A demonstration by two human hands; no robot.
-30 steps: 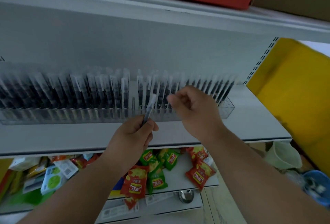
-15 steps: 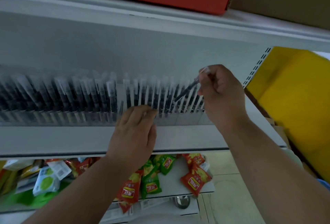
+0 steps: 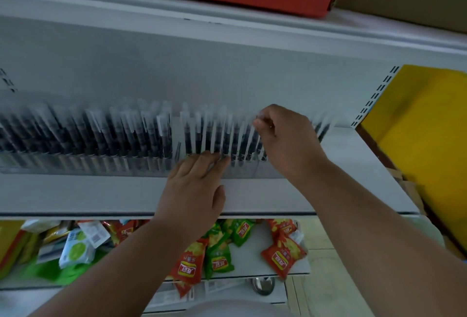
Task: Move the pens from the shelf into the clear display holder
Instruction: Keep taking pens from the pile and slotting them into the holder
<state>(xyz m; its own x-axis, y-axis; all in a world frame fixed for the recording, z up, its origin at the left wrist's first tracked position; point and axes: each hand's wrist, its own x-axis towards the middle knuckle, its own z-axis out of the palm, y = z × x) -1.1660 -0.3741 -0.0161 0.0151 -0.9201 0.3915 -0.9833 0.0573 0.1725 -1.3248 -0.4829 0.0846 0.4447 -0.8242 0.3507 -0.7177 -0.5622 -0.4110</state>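
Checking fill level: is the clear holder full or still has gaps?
Nearly full: clear display holder packed with pens; one gap near centre.

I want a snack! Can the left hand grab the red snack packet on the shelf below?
Probably not right away. The left hand rests on the clear display holder, and the white shelf lies between it and the red snack packet. It would have to pull back and go under.

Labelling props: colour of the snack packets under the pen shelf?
Red snack packets and green snack packets, head view.
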